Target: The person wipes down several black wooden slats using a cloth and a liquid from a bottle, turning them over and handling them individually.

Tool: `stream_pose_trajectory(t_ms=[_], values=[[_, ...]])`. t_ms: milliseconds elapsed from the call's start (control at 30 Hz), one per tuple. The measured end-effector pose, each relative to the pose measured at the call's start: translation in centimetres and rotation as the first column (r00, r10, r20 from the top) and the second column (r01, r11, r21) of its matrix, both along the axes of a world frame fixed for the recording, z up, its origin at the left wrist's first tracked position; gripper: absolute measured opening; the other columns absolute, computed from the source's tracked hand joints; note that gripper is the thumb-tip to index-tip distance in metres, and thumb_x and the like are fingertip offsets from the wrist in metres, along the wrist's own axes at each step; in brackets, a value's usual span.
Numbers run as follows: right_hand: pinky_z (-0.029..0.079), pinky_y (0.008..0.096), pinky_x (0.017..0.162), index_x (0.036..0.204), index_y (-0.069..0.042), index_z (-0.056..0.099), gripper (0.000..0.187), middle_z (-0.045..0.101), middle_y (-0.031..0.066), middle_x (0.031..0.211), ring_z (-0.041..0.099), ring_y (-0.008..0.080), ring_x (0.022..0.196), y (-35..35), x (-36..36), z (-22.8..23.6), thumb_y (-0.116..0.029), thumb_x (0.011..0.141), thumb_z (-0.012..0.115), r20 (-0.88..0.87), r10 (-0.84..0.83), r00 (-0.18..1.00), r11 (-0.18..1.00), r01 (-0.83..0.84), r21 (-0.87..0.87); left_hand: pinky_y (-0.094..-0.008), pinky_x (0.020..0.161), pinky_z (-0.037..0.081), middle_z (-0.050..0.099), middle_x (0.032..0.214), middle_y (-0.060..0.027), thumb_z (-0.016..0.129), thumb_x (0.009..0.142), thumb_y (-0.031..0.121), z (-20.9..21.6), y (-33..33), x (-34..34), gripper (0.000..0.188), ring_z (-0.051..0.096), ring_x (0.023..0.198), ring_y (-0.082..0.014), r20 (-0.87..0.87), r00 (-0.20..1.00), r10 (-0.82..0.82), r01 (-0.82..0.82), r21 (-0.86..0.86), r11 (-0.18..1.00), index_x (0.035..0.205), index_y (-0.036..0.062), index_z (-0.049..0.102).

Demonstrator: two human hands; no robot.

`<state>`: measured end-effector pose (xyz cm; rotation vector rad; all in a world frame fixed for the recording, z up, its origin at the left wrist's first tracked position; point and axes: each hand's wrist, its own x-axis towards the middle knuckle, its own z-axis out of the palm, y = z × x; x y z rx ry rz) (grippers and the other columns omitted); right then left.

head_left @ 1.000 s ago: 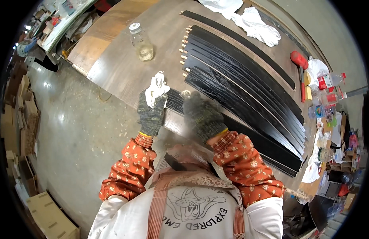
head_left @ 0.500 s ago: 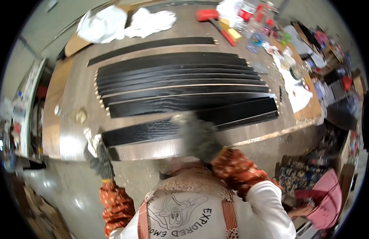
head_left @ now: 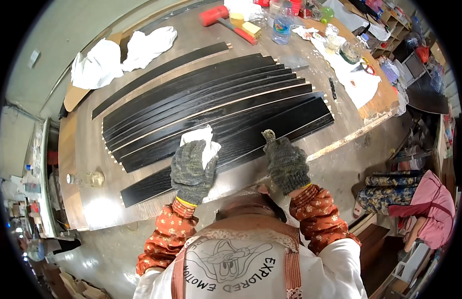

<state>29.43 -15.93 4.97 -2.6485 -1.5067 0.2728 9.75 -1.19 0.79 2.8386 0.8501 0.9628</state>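
Note:
Grey knit gloves cover both my hands. In my left hand [head_left: 193, 172], closed, is a crumpled white cloth [head_left: 207, 144], which lies over the nearest black slat [head_left: 296, 122]. My right hand [head_left: 287, 164] is at that slat's near edge, one fingertip reaching onto it and the other fingers curled; what they hold, if anything, is hidden. Beyond lie several long black wooden slats [head_left: 206, 104] side by side, with small pale pegs at their ends. A separate narrow black slat [head_left: 161, 77] lies farther back.
The wooden table [head_left: 84, 164] carries a glass jar [head_left: 95, 179] at left and white cloths [head_left: 97, 65] at the back left. A red mallet [head_left: 214, 16], a yellow sponge [head_left: 251, 30] and a plastic bottle [head_left: 282, 26] stand or lie far back. A person in pink [head_left: 430, 212] is at right.
My left hand has moved right from the table's left edge with the cloth, onto the near slat. My right hand has shifted right along it. The view has turned.

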Motion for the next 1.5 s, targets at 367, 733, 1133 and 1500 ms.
stream_pose_trajectory(t_ms=[367, 733, 1133, 1500], values=[[0.051, 0.0425, 0.065, 0.128, -0.018, 0.052, 0.036, 0.061, 0.0114, 0.091, 0.064, 0.0289, 0.077, -0.1, -0.8, 1.2, -0.025, 0.092, 0.053, 0.026, 0.005, 1.0, 1.0, -0.005, -0.019, -0.0476, 0.09, 0.043, 0.059, 0.107, -0.013, 0.069, 0.08, 0.031, 0.2, 0.0, 0.8, 0.04, 0.055, 0.101, -0.0332, 0.063, 0.997, 0.036, -0.038, 0.039, 0.999, 0.111, 0.0077, 0.06], [0.051, 0.0465, 0.07, 0.13, -0.019, 0.051, 0.041, 0.061, 0.0126, 0.088, 0.065, 0.0311, 0.076, 0.7, 0.7, -0.3, -0.035, 0.093, 0.046, 0.173, -0.025, 0.985, 0.994, 0.006, 0.109, -0.048, 0.095, 0.043, 0.059, 0.111, -0.0136, 0.071, 0.079, 0.033, 0.2, -0.1, 0.8, 0.045, 0.055, 0.107, -0.0342, 0.032, 0.999, 0.037, -0.036, -0.042, 0.998, 0.115, 0.0086, 0.061], [0.051, 0.0465, 0.071, 0.103, -0.011, 0.066, 0.026, 0.066, 0.0149, 0.099, 0.063, 0.0325, 0.083, 0.0, 1.2, 0.9, -0.028, 0.089, 0.052, 0.128, -0.195, 0.972, 0.97, 0.172, 0.173, -0.047, 0.096, 0.043, 0.061, 0.112, -0.0143, 0.07, 0.079, 0.034, 0.9, -0.1, 0.7, 0.046, 0.056, 0.107, -0.0339, -0.025, 0.999, 0.035, -0.038, -0.123, 0.992, 0.115, 0.0066, 0.061], [0.048, 0.036, 0.088, 0.114, -0.005, 0.066, 0.032, 0.066, 0.0167, 0.108, 0.062, 0.0307, 0.1, -3.0, 6.4, -1.2, -0.024, 0.09, 0.06, -0.453, -0.389, 0.802, 0.667, 0.584, 0.463, -0.0466, 0.097, 0.043, 0.061, 0.11, -0.0135, 0.07, 0.079, 0.033, -0.8, 0.1, 0.5, 0.043, 0.057, 0.106, -0.0323, 0.025, 0.999, 0.046, -0.046, 0.012, 0.999, 0.113, 0.0066, 0.061]])
